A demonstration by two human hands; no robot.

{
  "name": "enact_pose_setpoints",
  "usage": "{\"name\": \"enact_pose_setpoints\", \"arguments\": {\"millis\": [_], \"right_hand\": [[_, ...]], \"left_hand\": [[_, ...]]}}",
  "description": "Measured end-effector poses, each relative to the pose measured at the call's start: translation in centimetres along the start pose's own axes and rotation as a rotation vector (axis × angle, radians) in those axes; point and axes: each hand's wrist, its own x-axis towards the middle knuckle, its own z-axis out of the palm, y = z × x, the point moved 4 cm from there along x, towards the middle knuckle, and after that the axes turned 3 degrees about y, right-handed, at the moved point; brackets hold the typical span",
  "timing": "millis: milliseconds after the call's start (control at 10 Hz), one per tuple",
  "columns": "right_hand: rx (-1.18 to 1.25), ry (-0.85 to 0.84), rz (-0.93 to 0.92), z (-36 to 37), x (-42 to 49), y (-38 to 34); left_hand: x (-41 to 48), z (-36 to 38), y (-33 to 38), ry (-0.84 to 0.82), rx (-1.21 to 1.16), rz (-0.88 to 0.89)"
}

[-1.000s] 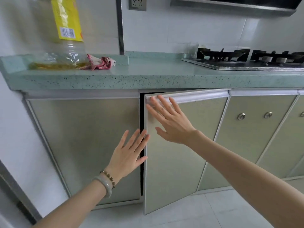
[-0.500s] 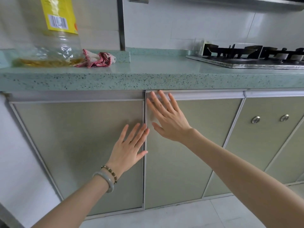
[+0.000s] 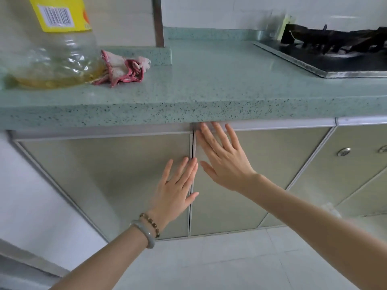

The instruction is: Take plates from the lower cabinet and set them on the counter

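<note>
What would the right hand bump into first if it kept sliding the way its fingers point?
The right hand lies flat on the cabinet door, fingers pointing up. Sliding on, it would probably meet the underside of the counter first, just above its fingertips.

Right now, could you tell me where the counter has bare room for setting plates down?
The widest free patch on the speckled green counter runs between the crumpled red-and-white rag and the black gas stove, straight above the flat right hand. The left end is crowded by the clear oil bottle with the yellow label, which touches the rag.
</note>
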Motion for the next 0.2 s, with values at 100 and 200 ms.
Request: {"name": "enact_pose_setpoints", "arguments": {"millis": [100,200], "right_hand": [[0.108,-0.199,-0.006,-2.5,-0.1,0.4],[0.388,-0.521,0.031,-5.3,0.4,1.0]], "left_hand": [[0.3,-2.5,-0.3,-0.142,-0.059,0.017],[1.5,-6.5,-0.9,-0.295,-0.13,0.054]]}}
